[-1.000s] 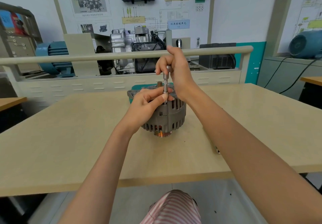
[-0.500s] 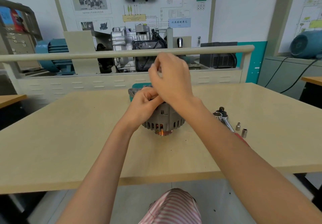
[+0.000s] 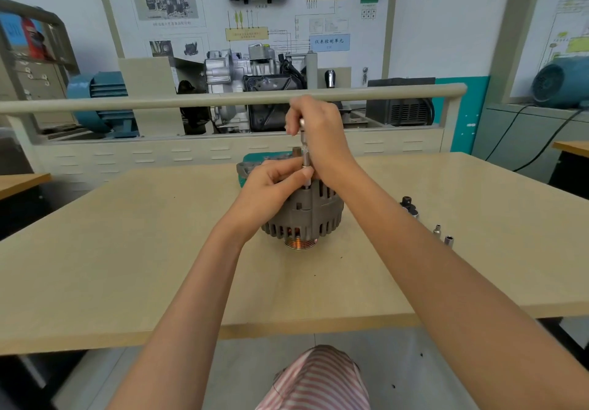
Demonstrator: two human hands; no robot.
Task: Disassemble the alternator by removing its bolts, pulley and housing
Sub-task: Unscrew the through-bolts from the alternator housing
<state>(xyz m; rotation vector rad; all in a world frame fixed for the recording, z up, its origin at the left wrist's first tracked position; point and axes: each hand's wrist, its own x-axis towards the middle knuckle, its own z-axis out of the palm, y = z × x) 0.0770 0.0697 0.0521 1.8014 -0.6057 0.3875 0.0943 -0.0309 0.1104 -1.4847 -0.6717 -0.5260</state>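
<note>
Fingers of the right hand [image 3: 318, 135] are gripping the top of an upright driver shaft [image 3: 305, 157] standing on the alternator [image 3: 306, 215] at mid-table, directly beneath that hand, while the nearer left hand [image 3: 271, 186] is pinching the shaft's lower end, steadying it.

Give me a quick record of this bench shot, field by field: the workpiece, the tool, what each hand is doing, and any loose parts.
workpiece: alternator, standing pulley-end down on the table
tool: slim metal driver, upright over the alternator's top edge
right hand: grips the driver's top
left hand: pinches the driver's lower shaft, resting against the housing
loose parts: two small sockets to the right on the table, a dark tool head just behind them
housing: still assembled
</note>
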